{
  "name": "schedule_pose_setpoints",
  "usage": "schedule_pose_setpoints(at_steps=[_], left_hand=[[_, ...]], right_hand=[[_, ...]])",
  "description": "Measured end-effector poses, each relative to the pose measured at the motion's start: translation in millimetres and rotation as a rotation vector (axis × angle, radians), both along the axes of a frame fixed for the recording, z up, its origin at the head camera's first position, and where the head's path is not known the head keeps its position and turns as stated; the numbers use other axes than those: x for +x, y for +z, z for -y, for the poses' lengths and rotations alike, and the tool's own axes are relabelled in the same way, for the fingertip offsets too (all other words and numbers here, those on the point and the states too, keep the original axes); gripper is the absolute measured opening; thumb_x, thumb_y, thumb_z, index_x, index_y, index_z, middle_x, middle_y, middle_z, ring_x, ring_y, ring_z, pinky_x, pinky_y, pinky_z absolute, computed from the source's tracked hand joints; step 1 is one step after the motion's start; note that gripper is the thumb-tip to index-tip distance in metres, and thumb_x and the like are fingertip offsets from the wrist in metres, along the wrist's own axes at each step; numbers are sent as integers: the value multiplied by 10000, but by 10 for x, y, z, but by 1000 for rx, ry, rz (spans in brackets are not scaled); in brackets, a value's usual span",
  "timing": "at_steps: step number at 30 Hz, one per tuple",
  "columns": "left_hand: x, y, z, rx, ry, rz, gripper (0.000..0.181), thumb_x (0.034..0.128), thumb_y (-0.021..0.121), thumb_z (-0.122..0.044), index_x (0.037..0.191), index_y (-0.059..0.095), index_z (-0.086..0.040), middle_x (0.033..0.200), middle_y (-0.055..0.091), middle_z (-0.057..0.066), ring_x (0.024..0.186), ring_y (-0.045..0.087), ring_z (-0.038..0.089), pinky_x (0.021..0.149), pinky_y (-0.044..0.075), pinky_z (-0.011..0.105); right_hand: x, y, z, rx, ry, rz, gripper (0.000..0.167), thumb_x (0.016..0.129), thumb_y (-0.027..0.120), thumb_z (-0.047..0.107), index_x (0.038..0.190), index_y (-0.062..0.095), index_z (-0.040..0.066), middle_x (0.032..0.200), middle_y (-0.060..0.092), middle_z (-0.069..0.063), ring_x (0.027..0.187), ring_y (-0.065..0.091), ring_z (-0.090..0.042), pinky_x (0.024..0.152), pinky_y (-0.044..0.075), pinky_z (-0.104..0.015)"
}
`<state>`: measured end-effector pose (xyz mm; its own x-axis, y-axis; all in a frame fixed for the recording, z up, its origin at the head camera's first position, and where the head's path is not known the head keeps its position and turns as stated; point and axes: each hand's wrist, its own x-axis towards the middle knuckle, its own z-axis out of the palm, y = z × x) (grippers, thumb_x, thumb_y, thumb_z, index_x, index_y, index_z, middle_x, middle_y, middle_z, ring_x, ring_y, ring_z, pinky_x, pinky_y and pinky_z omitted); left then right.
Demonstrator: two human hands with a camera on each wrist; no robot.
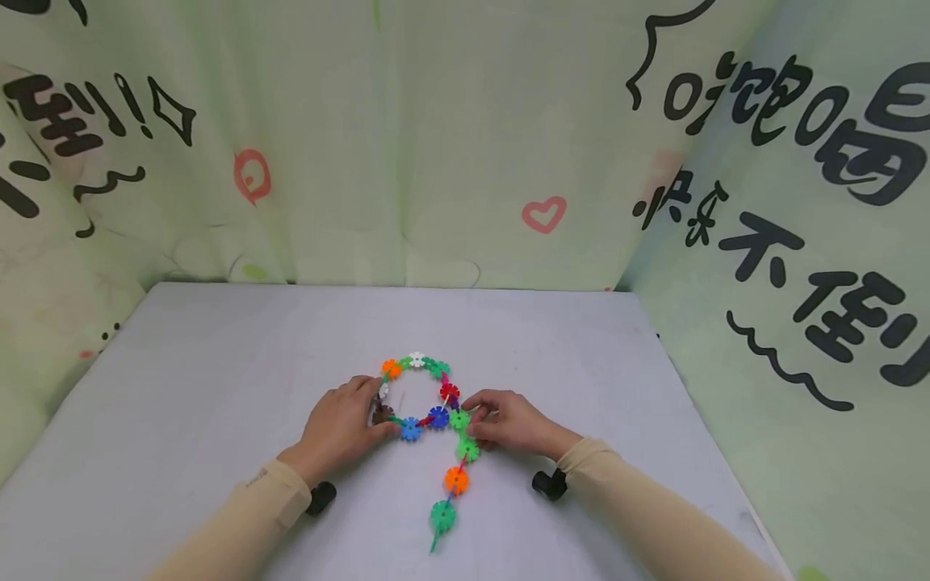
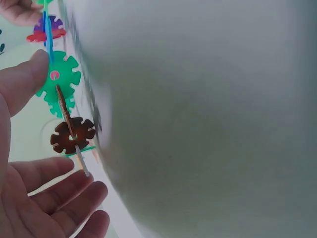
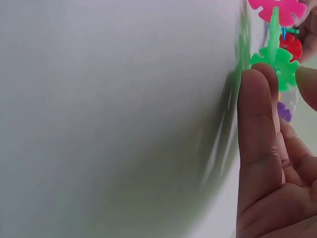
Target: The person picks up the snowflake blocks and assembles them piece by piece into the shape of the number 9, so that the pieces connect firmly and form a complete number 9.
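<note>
A chain of colourful plastic snowflake discs lies on the table, its upper part bent into a ring (image 1: 410, 429) and its tail (image 1: 456, 482) running toward the front. At the ring's left side, my left hand (image 1: 341, 424) touches the discs; its thumb lies against a green disc (image 2: 69, 69), and its spread fingers are near a brown disc (image 2: 73, 136). On the right, where ring and tail meet, my right hand (image 1: 512, 421) pinches a light green disc (image 3: 285, 69) between thumb and fingertips. Fingers partly cover the disc.
The pale table (image 1: 240, 339) reaches back to a curtain (image 1: 450, 161) printed with dark characters and hearts. More curtain hangs along both sides. A dark wrist device (image 1: 550, 485) sits under the right cuff, another (image 1: 321, 498) under the left.
</note>
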<state>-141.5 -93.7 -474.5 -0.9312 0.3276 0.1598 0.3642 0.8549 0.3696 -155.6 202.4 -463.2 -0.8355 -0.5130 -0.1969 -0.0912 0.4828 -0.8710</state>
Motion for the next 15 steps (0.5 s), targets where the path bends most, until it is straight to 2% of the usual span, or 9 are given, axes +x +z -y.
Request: schedule_pose_setpoints(at_steps=[7,15], left_hand=[[-94,-25,-31,-14,-25,-18,729,809,815,-453,1311,581,20,1299,584,184,1134,586,341,940,478,500],[-86,-25,-20,-2,-15,11,763,812,813,-453,1360,556,13,1329,568,184,1164,574,351,965,464,505]], right_hand=[[62,-32,31,-31,-15,17,304,925,692,41,1212,619,-24,896,612,-88,702,683,-237,668,588,-356],[60,-56,-13,-26,-34,12,298,924,693,33,1207,618,-25,890,622,-75,712,686,-233,671,588,-354]])
